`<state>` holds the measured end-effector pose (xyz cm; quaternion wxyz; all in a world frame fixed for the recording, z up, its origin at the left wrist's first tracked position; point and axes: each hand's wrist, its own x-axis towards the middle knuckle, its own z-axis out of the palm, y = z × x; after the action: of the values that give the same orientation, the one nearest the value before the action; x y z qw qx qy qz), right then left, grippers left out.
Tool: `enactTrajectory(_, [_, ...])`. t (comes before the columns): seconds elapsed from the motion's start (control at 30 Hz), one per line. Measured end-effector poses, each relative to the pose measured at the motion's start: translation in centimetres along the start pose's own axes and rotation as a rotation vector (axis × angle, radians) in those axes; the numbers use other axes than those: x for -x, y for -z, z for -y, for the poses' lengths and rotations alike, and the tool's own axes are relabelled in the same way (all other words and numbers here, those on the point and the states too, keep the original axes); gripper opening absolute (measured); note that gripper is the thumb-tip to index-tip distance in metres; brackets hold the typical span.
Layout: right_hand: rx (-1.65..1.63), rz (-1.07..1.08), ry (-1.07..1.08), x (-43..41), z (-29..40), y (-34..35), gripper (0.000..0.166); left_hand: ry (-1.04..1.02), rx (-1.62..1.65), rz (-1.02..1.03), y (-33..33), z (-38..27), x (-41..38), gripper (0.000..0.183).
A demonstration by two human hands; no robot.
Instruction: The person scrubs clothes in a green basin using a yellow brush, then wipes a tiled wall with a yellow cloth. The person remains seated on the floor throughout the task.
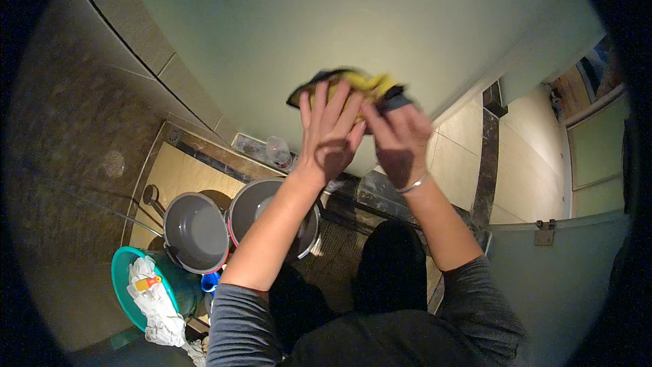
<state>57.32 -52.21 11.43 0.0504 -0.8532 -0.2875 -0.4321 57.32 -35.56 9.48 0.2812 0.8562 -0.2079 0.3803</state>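
Observation:
A yellow and dark cloth (379, 84), blurred in places, lies bunched against a frosted glass panel (316, 15). My left hand (331, 130) presses its left part to the glass, palm down with fingers spread. Bent fingers of my right hand (400, 137) hold the cloth's right end, next to the left hand. A thin bracelet (413, 184) circles my right wrist. Both hands hide part of the cloth.
Below left stand a grey bucket (196, 232), a second bucket (254, 199) partly behind my forearm, and a teal tub (122, 265) with white cloth (158, 311) and a scraper (148, 283). A clear plastic bottle (278, 151) stands by the panel's foot. A glass door (560, 275) is at right.

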Motion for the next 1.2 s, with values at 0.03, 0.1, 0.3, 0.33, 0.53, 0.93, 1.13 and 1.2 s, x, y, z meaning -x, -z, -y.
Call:
enactTrajectory(0.03, [0.039, -0.125, -0.022, -1.8, -0.9, 1.7, 0.034, -0.079, 0.038, -0.088, -0.2, -0.5, -1.4, 0.061])
enactTrajectory(0.1, [0.096, -0.318, -0.057, -4.6, -1.6, 4.5, 0.035, -0.16, 0.044, -0.162, 1.5, -2.9, -5.3, 0.063])
enactTrajectory(0.3, [0.173, -0.416, 0.029, 1.9, -3.5, 0.6, 0.017, -0.099, -0.078, 0.008, -3.0, -4.0, -2.0, 0.047])
enactTrajectory(0.33, [0.023, -0.365, -0.067, 4.3, -3.6, -0.7, 0.013, -0.118, -0.09, -0.001, -5.4, -3.0, 0.9, 0.046])
enactTrajectory(0.53, [-0.115, -0.144, -0.082, 3.7, -2.7, 1.2, 0.024, -0.137, -0.068, 0.035, -4.3, -2.0, 1.6, 0.05])
enactTrajectory(0.93, [0.038, -0.129, 0.066, -4.1, -0.3, 1.1, 0.033, -0.068, -0.024, -0.228, -2.0, 0.7, -3.1, 0.065])
enactTrajectory(1.13, [0.027, -0.141, 0.05, -8.4, 0.9, 2.5, 0.04, -0.073, -0.076, -0.223, 1.0, 2.6, -5.3, 0.073])
enactTrajectory(1.2, [0.026, -0.233, 0.038, -12.1, 1.0, 3.7, 0.043, -0.092, -0.083, -0.301, 3.7, 2.2, -9.1, 0.076])
